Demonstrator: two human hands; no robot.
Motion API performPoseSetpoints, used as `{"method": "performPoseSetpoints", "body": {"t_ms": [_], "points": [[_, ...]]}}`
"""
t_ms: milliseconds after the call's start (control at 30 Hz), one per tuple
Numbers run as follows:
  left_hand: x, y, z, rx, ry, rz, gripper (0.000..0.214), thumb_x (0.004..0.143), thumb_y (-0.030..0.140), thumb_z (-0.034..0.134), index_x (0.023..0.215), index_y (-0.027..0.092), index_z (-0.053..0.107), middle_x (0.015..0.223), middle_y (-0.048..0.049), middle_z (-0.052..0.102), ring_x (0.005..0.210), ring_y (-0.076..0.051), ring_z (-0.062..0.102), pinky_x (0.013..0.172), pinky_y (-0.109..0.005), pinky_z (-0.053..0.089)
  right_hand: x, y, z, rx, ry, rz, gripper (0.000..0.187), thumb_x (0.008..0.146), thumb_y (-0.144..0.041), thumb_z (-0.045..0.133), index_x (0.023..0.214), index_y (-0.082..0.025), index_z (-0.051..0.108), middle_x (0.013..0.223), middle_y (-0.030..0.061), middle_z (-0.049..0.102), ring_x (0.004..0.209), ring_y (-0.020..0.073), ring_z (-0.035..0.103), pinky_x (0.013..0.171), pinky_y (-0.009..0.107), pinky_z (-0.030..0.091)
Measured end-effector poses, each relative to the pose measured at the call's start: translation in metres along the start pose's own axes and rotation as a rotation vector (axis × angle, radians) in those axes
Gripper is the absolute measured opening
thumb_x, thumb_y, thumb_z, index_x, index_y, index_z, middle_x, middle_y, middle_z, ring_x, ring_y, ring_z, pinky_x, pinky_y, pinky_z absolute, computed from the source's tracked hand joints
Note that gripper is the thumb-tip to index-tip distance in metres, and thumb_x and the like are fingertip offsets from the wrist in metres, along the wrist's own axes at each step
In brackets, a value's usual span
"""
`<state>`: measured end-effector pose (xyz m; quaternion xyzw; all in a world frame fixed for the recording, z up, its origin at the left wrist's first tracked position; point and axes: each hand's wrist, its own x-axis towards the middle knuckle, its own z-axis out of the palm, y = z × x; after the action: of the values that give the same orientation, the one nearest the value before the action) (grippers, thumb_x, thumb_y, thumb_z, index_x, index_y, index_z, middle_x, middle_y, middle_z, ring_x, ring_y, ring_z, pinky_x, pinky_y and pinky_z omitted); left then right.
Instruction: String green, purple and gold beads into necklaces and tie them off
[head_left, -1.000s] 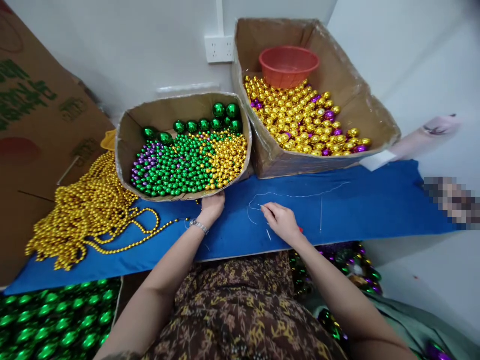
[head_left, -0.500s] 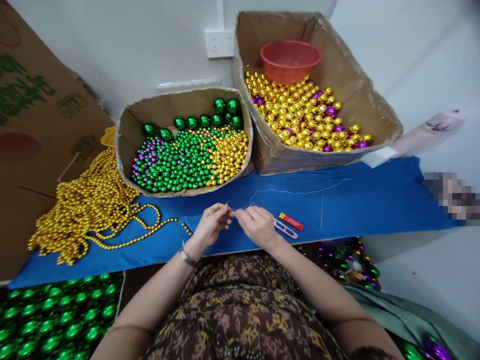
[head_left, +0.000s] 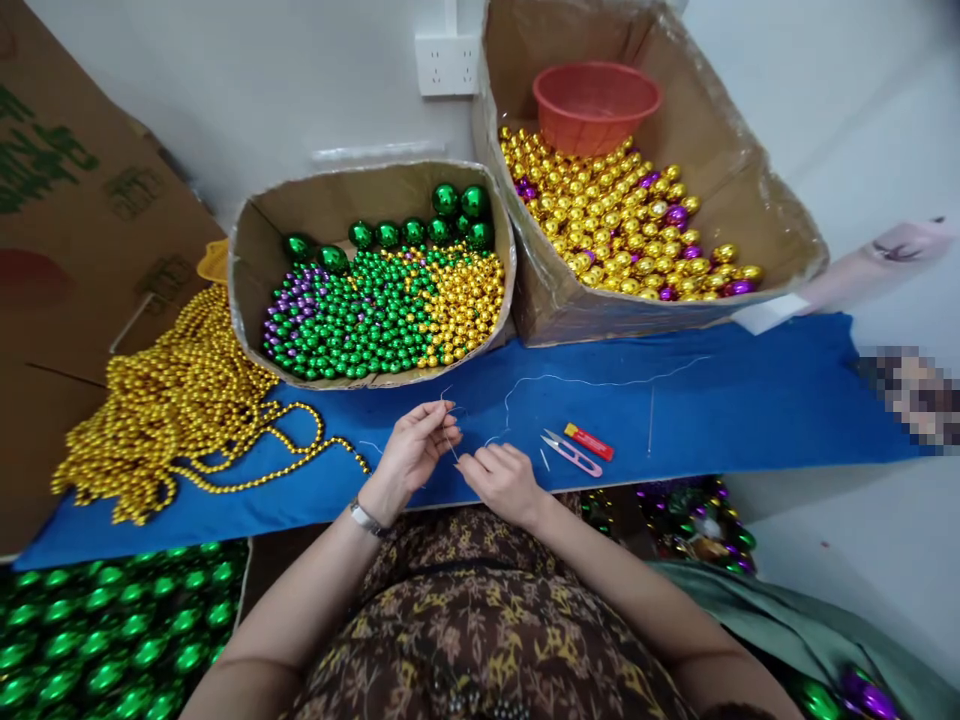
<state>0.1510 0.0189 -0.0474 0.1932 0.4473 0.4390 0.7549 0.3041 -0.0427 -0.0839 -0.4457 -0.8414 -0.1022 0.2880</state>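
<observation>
Left hand [head_left: 421, 446] and right hand [head_left: 504, 482] both pinch, apparently, thread [head_left: 452, 450]; pink thread snips [head_left: 576, 455] lie at the right's two o'clock.

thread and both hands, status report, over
Left hand pinching thread; right hand gripping it lower, thread running between them. Pink snips lying apart, right of both hands, not in the way.

Fingers [head_left: 430, 416] pinch thread [head_left: 451, 448], apparently; scissors [head_left: 574, 455] lie nearby.
</observation>
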Motion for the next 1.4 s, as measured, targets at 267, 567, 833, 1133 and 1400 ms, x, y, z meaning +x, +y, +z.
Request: {"method": "performPoseSetpoints", "body": {"t_ms": [267, 567, 833, 1133, 1400], "points": [[-0.003, 0.004, 0.0, 0.085, 0.003, 0.043, 0.044, 0.067, 0.024, 0.082, 0.106, 0.012, 0.066, 0.067, -0.0013, 0.067, 0.049, -0.006, 0.057, 0.055, -0.021, 0.055, -0.006, -0.005, -0.005, 0.049, -0.047, -0.004, 0.024, 0.096, -0.028, 0.052, 0.076, -0.019, 0.063, 0.06, -0.0013, 0.052, 0.062, 0.0123, 0.045, 0.062, 0.03, 0.024], [-0.009, 0.006, 0.003, 0.218, -0.042, 0.168, 0.079, 0.065, 0.031, 0.084, 0.133, 0.014, 0.047, 0.065, 0.0026, 0.066, 0.047, -0.006, 0.052, 0.053, -0.022, 0.051, -0.002, 0.005, -0.023, 0.191, -0.152, 0.048, 0.023, 0.096, -0.034, 0.051, 0.085, -0.021, 0.067, 0.071, -0.0003, 0.065, 0.064, 0.0109, 0.059, 0.061, 0.026, 0.036], [-0.019, 0.005, 0.009, 0.427, -0.135, 0.294, 0.089, 0.072, 0.034, 0.077, 0.146, 0.016, 0.031, 0.066, 0.003, 0.065, 0.052, -0.009, 0.056, 0.049, -0.018, 0.045, 0.042, 0.035, -0.05, 0.634, -0.059, 0.336, 0.029, 0.097, -0.027, 0.047, 0.124, -0.021, 0.056, 0.119, 0.0084, 0.066, 0.103, 0.0157, 0.064, 0.084, 0.028, 0.052], [-0.028, 0.024, 0.009, 0.709, -0.156, 0.432, 0.033, 0.074, 0.036, 0.074, 0.1, 0.016, 0.069, 0.069, -0.0017, 0.066, 0.059, -0.011, 0.055, 0.052, -0.02, 0.043, 0.045, 0.041, -0.046, 1.004, -0.237, 0.545, 0.019, 0.093, -0.034, 0.052, 0.084, -0.019, 0.061, 0.07, -0.001, 0.062, 0.058, 0.0102, 0.058, 0.058, 0.022, 0.047], [-0.024, 0.018, 0.01, 0.795, -0.052, 0.596, 0.017, 0.074, 0.034, 0.073, 0.076, 0.017, 0.072, 0.066, -0.0012, 0.065, 0.057, -0.011, 0.05, 0.054, -0.021, 0.039, 0.046, 0.025, -0.045, 1.487, -0.137, 0.798, 0.03, 0.089, -0.042, 0.055, 0.108, -0.02, 0.065, 0.068, -0.0026, 0.063, 0.049, 0.0078, 0.057, 0.05, 0.021, 0.049]]}}
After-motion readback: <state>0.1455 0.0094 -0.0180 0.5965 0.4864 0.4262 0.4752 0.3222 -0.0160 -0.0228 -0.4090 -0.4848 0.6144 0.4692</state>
